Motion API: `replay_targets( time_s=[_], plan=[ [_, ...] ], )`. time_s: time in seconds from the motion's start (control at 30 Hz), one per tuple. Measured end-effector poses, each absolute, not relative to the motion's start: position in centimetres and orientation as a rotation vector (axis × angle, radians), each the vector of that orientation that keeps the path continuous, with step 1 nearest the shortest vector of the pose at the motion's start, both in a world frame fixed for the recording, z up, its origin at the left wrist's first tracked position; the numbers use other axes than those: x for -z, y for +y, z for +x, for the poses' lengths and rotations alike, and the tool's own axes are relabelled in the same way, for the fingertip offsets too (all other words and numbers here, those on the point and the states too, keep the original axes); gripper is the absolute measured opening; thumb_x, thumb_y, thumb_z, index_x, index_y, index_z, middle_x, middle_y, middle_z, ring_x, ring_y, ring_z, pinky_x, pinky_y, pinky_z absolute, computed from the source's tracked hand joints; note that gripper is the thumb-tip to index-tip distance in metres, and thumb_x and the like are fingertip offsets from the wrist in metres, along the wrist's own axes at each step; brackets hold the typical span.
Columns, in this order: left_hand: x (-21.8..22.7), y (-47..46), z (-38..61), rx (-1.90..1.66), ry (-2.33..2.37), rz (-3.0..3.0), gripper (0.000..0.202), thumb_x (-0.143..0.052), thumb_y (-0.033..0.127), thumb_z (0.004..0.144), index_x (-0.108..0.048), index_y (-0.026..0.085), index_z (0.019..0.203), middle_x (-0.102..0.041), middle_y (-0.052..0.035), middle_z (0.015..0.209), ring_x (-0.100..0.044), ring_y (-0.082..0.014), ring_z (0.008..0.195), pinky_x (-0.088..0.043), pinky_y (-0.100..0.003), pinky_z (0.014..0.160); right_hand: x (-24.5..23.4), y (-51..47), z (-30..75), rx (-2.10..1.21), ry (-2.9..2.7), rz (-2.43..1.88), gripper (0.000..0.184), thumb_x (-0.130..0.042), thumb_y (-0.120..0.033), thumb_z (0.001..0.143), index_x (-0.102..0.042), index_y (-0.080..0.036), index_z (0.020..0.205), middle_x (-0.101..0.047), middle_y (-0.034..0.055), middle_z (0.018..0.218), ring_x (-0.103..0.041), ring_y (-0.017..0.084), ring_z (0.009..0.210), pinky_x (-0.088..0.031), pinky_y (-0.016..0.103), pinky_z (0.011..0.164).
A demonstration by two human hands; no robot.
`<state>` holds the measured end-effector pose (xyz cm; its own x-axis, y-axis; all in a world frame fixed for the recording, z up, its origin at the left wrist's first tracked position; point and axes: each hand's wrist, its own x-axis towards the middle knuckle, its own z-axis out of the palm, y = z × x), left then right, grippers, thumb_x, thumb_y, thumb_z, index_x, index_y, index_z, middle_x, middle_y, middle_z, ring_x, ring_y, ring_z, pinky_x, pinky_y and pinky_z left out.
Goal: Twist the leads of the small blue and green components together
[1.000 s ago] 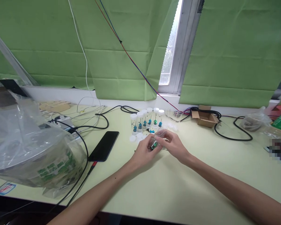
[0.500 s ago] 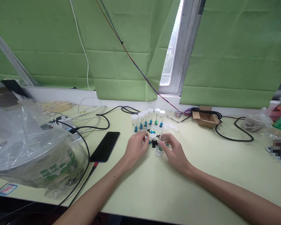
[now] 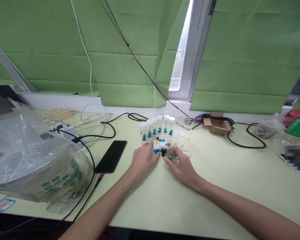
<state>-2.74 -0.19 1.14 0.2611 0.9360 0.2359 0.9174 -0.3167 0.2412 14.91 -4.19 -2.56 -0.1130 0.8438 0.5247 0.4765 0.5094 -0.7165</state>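
Observation:
My right hand is closed round a small clear vial with a green part inside, held upright on the pale green table. My left hand rests beside it, its fingertips pinched at a white cap among small blue and black parts. Just behind stands a row of several capped clear vials with blue and green parts in them. Loose white caps lie to the right of the row.
A black phone lies left of my hands, with black cables around it. A large clear plastic bag fills the left side. A small cardboard box and coiled black cable sit at the back right. Green blinds hang behind.
The vial, held in the air between both hands a second ago, now stands on the table in my right hand. My left hand has let go and moved to the caps.

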Motion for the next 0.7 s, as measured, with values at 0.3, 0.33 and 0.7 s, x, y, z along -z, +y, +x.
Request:
replay_targets(
  time_s=[0.3,0.33,0.7],
  plan=[
    [-0.62,-0.29,-2.61,-0.466,1.763,2.547,0.011,-0.05,0.027,0.089,-0.055,0.019,0.094,-0.065,-0.0094,0.093,-0.063,-0.0269,0.081,-0.034,-0.031,0.06,2.97,-4.14,15.15,-0.447,-1.771,-1.108,0.009,-0.059,-0.026,0.089,-0.054,-0.021,0.095,-0.063,0.0051,0.093,-0.058,0.02,0.085,-0.047,0.034,0.079],
    [-0.6,-0.3,-2.6,-0.485,1.759,2.546,0.009,-0.05,0.027,0.088,-0.054,0.019,0.092,-0.065,-0.0087,0.092,-0.063,-0.026,0.079,-0.034,-0.031,0.06,3.04,-4.09,15.2,-0.446,-1.772,-1.108,0.009,-0.059,-0.026,0.089,-0.054,-0.02,0.095,-0.062,0.0049,0.093,-0.058,0.019,0.084,-0.047,0.034,0.078],
    [-0.63,0.2,-2.17,-1.196,1.28,2.283,0.016,-0.051,0.032,0.091,-0.06,0.019,0.094,-0.065,-0.0046,0.091,-0.059,-0.017,0.077,-0.046,-0.028,0.066,3.08,-4.29,15.25,-0.413,-1.757,-1.153,0.018,-0.054,-0.03,0.094,-0.051,-0.02,0.108,-0.062,0.0035,0.093,-0.058,0.018,0.083,-0.047,0.032,0.079]
  ],
)
